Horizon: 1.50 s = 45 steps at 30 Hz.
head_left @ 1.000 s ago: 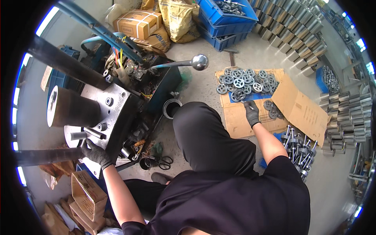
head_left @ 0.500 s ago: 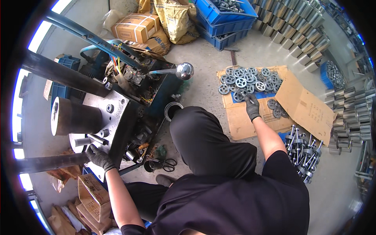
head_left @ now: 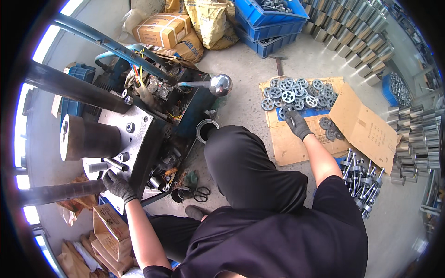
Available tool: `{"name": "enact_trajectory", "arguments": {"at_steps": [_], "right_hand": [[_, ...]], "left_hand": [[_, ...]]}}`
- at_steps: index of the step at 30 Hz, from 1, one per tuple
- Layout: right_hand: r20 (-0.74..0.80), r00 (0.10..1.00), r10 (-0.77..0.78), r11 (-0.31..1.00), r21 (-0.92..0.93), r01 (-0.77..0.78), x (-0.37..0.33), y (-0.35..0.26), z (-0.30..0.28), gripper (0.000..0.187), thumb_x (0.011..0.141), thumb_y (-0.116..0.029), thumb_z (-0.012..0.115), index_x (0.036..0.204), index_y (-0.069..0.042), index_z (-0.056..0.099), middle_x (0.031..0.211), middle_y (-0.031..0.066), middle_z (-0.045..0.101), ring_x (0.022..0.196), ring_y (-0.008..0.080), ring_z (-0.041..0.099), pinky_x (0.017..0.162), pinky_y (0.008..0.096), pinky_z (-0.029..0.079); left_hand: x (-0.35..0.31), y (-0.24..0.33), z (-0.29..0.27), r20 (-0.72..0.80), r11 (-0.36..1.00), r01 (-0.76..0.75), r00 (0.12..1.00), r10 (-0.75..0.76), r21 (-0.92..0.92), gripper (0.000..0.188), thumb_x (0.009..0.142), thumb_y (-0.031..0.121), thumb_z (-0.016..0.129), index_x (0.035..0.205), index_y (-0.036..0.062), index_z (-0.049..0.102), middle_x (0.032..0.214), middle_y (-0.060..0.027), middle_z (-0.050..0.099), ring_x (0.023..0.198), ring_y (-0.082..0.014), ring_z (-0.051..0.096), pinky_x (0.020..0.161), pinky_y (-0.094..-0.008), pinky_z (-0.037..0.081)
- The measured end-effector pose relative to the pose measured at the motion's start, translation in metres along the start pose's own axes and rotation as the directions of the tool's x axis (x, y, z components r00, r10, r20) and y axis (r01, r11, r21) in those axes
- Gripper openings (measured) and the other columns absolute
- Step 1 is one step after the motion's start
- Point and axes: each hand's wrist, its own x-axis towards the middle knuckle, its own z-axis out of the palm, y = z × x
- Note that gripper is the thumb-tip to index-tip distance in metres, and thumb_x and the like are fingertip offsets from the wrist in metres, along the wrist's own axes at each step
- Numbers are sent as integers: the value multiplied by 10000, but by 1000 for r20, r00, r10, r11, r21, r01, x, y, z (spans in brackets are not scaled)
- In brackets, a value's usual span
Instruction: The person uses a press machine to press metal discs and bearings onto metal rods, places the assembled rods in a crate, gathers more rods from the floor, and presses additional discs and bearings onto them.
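My left hand (head_left: 119, 186), in a dark glove, lies with fingers stretched along the edge of the press's metal plate (head_left: 139, 121). Just above its fingertips are a dark pin (head_left: 116, 164) and a short grey cylinder (head_left: 98, 167). Out to the right, my gloved right hand (head_left: 299, 126) has its thumb and fingers around a small grey spoked wheel (head_left: 288, 108) at the near side of a pile of such wheels (head_left: 300, 92). The fingers partly hide this wheel. Under the pile lies flattened cardboard (head_left: 289, 147) with a blue patch.
A ball-ended lever (head_left: 220, 85) juts from the press. Several shafts with collars (head_left: 361, 185) lie beside a raised cardboard flap (head_left: 364, 125). Shiny metal cylinders (head_left: 352, 34) stand stacked at the right. A hammer (head_left: 279, 65), blue crates (head_left: 269, 33) and scissors (head_left: 201, 194) are on the floor.
My right hand has turned slightly and its fingers have spread around the wheel at the near side of the pile. My left hand stays at the plate. The view has shifted a little.
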Motion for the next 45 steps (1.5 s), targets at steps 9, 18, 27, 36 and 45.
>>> {"name": "enact_trajectory", "arguments": {"at_steps": [9, 18, 27, 36, 45], "right_hand": [[553, 812, -188, 58, -819, 571, 1, -43, -5, 434, 837, -137, 816, 1233, -57, 658, 1141, 198, 690, 999, 415, 673, 881, 459, 575], [578, 808, -116, -221, -808, 546, 19, -71, -2, 571, 758, -172, 827, 1303, -224, 664, 1250, 138, 682, 1118, 386, 668, 954, 491, 564], [483, 866, -131, -412, -821, 395, 38, -53, 8, 488, 776, -272, 791, 1262, -293, 751, 1478, 122, 591, 1281, 420, 582, 1060, 516, 505], [-8, 994, -109, -448, -892, -56, 50, -31, 92, 464, 898, -337, 749, 1344, -222, 689, 1455, 131, 488, 1260, 459, 559, 969, 608, 522], [257, 942, -213, -321, -930, 181, 35, -37, 75, 458, 796, -428, 859, 1170, -182, 764, 1364, 141, 551, 1073, 420, 663, 893, 542, 554]], "left_hand": [[0, -1, -2, 33, 1000, 22, 999, -22, 2, 409, 1071, 326, 594, 1188, -58, 670, 1160, -237, 711, 1072, -380, 645, 1011, -457, 472], [-1, -7, 4, 45, 1000, -20, 999, 20, 14, 370, 1069, 289, 602, 1180, -59, 662, 1150, -205, 707, 1079, -354, 639, 1035, -441, 465], [-1, -38, 9, 86, 912, -271, 963, 257, 309, 460, 785, 229, 801, 1166, 74, 595, 1123, -140, 617, 1093, -356, 601, 977, -455, 490], [-10, 12, 6, 75, 995, 16, 997, -24, 101, 413, 802, 248, 837, 1051, -23, 648, 1074, -166, 679, 1044, -360, 639, 1003, -454, 484], [-11, 12, 9, 42, 963, -134, 991, 127, 233, 368, 917, 299, 711, 1026, -52, 687, 1007, -223, 679, 976, -412, 633, 944, -506, 486]]}}
